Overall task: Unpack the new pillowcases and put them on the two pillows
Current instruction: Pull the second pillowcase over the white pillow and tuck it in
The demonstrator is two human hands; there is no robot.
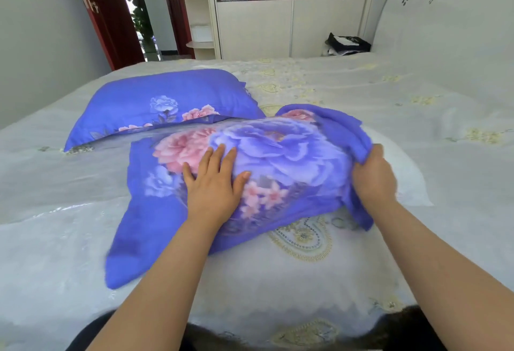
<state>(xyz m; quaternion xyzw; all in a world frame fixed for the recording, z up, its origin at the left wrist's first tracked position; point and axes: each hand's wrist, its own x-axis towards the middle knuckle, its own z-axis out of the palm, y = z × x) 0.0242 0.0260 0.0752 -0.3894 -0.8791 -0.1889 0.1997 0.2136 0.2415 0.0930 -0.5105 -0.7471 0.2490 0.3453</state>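
Blue-violet cotton printed with big pink and lilac peonies wraps the near pillowcase (278, 161), which lies on the white embroidered bedspread (417, 116). Inside it sits a white pillow (403, 178), its bare end bulging out to the case's right. The left hand (212, 181) presses flat on the case, fingers straight and spread. The right hand (372, 175) grips the bunched open edge. Beyond the case's left end lies a plump, already covered pillow (155, 105).
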